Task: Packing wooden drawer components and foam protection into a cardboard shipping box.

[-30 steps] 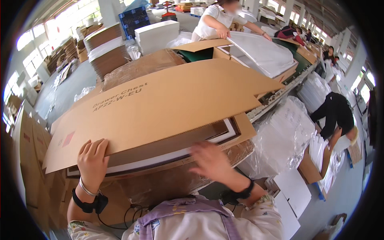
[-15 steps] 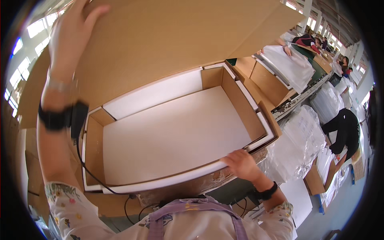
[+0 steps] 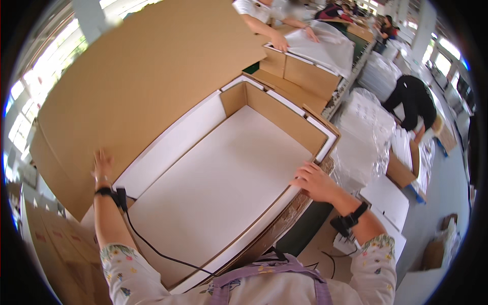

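Bright daylight | windows [image 3: 442, 63] overexposed left and right | glare on plastic wrap [image 3: 362, 140] | fisheye-bent edges

The brown flap [image 3: 147, 76] runs off the top. The left sleeve [image 3: 129, 272] covers one corner of the box [image 3: 284, 117]. One worker [image 3: 251, 10] has a blurry head [image 3: 294, 7]. Faraway people [image 3: 388, 30] are too tiny to tell.

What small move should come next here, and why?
Probably ease the raised cardboard flap back, away from the opening, with the left hand: it appears spread against the flap's inner face, while the right hand rests on the near side of the open box.
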The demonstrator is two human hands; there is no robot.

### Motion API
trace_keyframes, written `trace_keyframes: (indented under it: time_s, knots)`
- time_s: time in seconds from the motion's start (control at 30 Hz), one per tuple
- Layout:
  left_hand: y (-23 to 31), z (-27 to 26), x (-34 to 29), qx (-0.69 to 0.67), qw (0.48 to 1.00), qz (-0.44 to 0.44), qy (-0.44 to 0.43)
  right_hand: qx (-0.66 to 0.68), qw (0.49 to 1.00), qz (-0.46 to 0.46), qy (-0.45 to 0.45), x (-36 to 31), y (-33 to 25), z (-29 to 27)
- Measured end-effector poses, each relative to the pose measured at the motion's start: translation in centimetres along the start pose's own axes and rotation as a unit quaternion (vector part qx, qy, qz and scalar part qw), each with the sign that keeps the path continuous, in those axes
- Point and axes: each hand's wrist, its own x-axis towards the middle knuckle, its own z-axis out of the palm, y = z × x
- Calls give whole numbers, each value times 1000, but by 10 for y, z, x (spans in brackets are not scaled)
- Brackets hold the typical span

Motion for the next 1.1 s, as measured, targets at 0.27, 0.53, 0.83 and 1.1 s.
trace_keyframes:
  time_s: [0.27, 0.53, 0.83, 1.1]
  knots:
    - [26, 38, -44, -195, 978, -60, -35, -19, 999, 40, 20, 7, 1, 14]
    - [52, 8, -47, -171, 978, 78, -85, -47, 997, 32, 57, 9, 9, 28]
    - [293, -231, -212, -294, 802, 488, 182, -146, 956, 111, 228, -33, -17, 29]
    - [423, -321, -518, -364, 574, 727, -97, 190, 677, 662, 259, -330, -48, 109]
